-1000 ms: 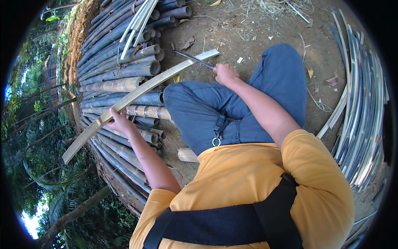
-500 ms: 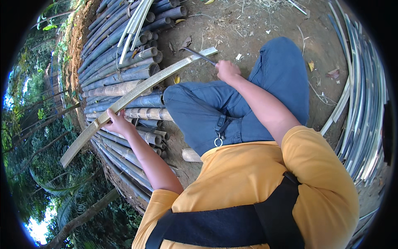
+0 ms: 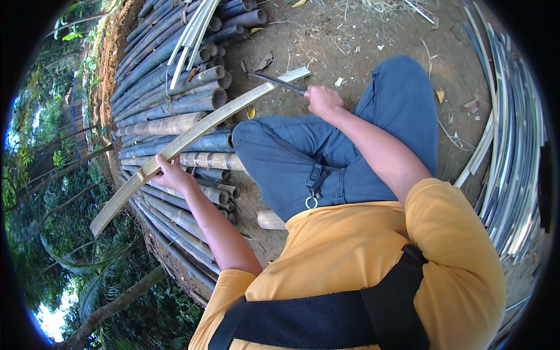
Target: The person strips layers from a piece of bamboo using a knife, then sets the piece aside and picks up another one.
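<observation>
Got a long pale strip (image 3: 201, 127) in the left hand (image 3: 171, 172), gripped lower down its length, slanting over the poles (image 3: 192, 103) along the left edge of the ground (image 3: 326, 52). Holding a knife (image 3: 280, 83) in the right hand (image 3: 325, 102) with a closed fist, blade-side out across the strip near its far end.

Looks partway along, at a guess — already down to a flat split length, but with a bump showing just past the left hand. Probably leaves most of that strip to work over, judging by the knife's spot. Might count as done: the stack (image 3: 507, 134) along the right edge of the ground. Can't say for sure, though.

Can't see the knife's handle inside the fist, or the left fingers behind the strip. Hard to make out any actual bite of the blade, too. Loses part of the stack in the dark rim — typical fisheye.
</observation>
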{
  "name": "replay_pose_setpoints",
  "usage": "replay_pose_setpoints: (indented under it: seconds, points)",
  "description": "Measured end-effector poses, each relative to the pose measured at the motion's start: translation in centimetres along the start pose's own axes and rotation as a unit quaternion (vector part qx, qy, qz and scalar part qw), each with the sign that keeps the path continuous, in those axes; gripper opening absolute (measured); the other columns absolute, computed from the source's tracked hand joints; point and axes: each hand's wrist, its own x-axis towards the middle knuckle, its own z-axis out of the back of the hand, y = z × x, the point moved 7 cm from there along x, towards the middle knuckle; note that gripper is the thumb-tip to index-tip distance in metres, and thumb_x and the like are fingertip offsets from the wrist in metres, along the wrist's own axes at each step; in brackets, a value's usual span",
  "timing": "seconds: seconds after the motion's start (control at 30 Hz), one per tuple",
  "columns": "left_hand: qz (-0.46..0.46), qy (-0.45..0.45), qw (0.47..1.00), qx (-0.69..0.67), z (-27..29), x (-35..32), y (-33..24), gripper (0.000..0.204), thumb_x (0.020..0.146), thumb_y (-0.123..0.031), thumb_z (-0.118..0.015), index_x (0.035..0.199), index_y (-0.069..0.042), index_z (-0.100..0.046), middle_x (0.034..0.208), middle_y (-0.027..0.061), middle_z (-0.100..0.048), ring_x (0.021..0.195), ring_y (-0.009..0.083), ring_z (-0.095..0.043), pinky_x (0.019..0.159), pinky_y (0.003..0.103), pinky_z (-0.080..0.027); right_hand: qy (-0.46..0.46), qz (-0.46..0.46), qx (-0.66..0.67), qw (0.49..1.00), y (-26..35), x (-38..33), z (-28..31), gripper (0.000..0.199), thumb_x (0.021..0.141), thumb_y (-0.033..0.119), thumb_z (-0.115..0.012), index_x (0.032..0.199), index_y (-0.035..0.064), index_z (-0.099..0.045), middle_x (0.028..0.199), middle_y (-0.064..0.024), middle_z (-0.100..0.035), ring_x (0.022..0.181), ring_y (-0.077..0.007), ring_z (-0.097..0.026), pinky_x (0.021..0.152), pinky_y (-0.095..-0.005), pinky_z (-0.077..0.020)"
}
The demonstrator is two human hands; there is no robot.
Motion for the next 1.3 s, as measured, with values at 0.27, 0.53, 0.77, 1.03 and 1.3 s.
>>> replay_pose_setpoints:
  seconds: [0.27, 0.53, 0.77, 1.03, 1.3]
  points:
    - [0.007, -0.019, 1.0, 0.008, -0.2, -0.4, 0.1, 0.07, 0.098, -0.01, -0.06, 0.152, -0.006, -0.016, 0.131, 0.0204, -0.049, 0.109, 0.0283, -0.061, 0.076, 0.042, -0.066, 0.008, -0.016, -0.021, 1.0, -1.0, 0.4, 0.5, 0.026, 0.099, 0.028, -0.056, 0.112, 0.0098, -0.07, 0.108, -0.0171, -0.071, 0.104, -0.0346, -0.069, 0.087, -0.0471, -0.0548]
    - [0.035, -0.012, 0.999, -0.019, 1.0, 0.8, 1.8, 0.069, 0.096, -0.009, -0.061, 0.153, -0.01, -0.021, 0.128, 0.0164, -0.052, 0.106, 0.0257, -0.061, 0.072, 0.041, -0.065, 0.007, -0.059, -0.041, 0.997, -1.7, 0.1, 1.7, 0.032, 0.099, 0.034, -0.055, 0.111, 0.0102, -0.072, 0.113, -0.0158, -0.071, 0.107, -0.0314, -0.069, 0.091, -0.0438, -0.0551]
    - [0.018, -0.017, 1.0, -0.01, 0.6, 0.5, 1.4, 0.064, 0.097, -0.011, -0.062, 0.149, -0.005, -0.025, 0.129, 0.0176, -0.052, 0.103, 0.0255, -0.063, 0.07, 0.038, -0.063, 0.014, -0.056, -0.07, 0.996, -1.0, -0.2, 2.5, 0.033, 0.099, 0.033, -0.055, 0.113, 0.0091, -0.072, 0.116, -0.0155, -0.07, 0.11, -0.0315, -0.068, 0.092, -0.043, -0.0547]
    - [0.034, -0.021, 0.999, -0.004, 1.5, 0.6, 2.5, 0.066, 0.098, -0.011, -0.059, 0.151, -0.005, -0.019, 0.132, 0.0204, -0.05, 0.106, 0.0278, -0.063, 0.072, 0.04, -0.062, 0.032, -0.07, -0.103, 0.992, -0.4, -0.5, 3.6, 0.031, 0.098, 0.027, -0.055, 0.117, 0.0092, -0.071, 0.12, -0.015, -0.069, 0.113, -0.0306, -0.067, 0.094, -0.0414, -0.0544]
    - [0.004, -0.068, 0.997, 0.025, 3.2, -0.3, 2.2, 0.047, 0.098, -0.012, -0.06, 0.136, 0.003, -0.037, 0.122, 0.021, -0.058, 0.093, 0.0265, -0.068, 0.061, 0.035, -0.064, 0.054, -0.066, -0.172, 0.981, -0.1, 0.6, 5.8, 0.032, 0.098, 0.027, -0.057, 0.12, 0.007, -0.068, 0.124, -0.0162, -0.067, 0.116, -0.032, -0.065, 0.094, -0.0429, -0.0533]
